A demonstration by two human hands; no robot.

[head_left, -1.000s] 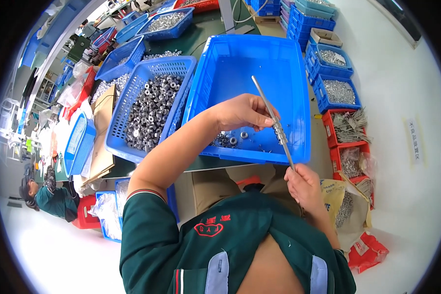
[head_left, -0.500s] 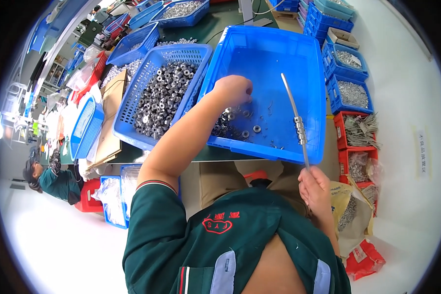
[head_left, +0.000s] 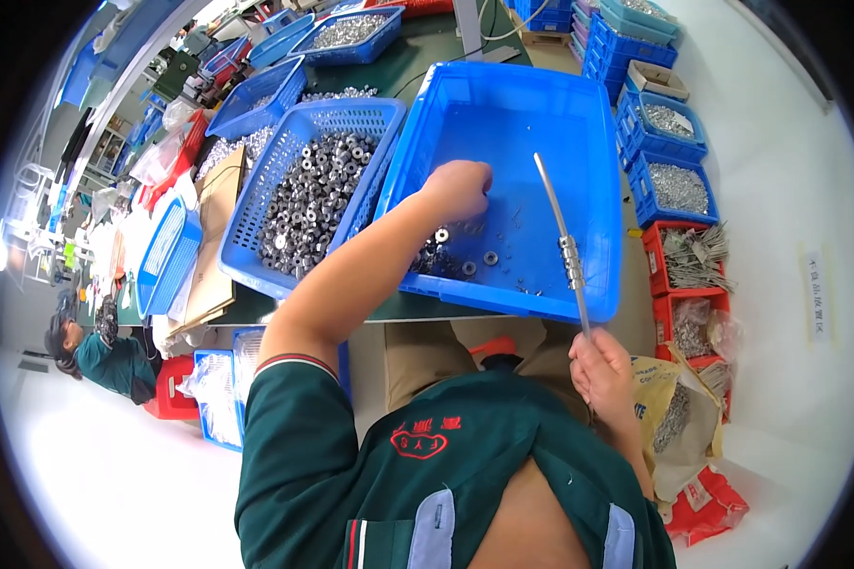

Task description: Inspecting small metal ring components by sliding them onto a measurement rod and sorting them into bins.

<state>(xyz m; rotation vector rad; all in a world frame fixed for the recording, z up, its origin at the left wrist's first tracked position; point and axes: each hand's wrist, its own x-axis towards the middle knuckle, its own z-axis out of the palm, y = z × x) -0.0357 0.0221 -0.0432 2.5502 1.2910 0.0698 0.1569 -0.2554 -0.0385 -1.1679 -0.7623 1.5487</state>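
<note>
My right hand [head_left: 602,366] is closed around the lower end of a thin metal rod [head_left: 549,194], which slants up over the right part of a blue plastic bin [head_left: 605,142]. Several shiny metal rings [head_left: 570,262] sit stacked on the rod, a little above the hand. Over the bin's left side my left hand [head_left: 460,190] is closed, fingers curled under. Whatever its fingers hold is hidden. Below that hand, loose metal rings [head_left: 491,258] and a small dark heap of ring parts [head_left: 432,256] lie on the bin's floor.
Left of the bin stands a perforated blue basket [head_left: 247,204] full of metal rings, beside cardboard [head_left: 213,228]. Stacked blue crates [head_left: 676,187] and red boxes [head_left: 688,256] of metal parts line the right. A co-worker [head_left: 114,356] is at the far left.
The whole view has shifted slightly. My left hand has moved a little right over the bin, still closed. My right hand keeps hold of the rod, with the rings on it.
</note>
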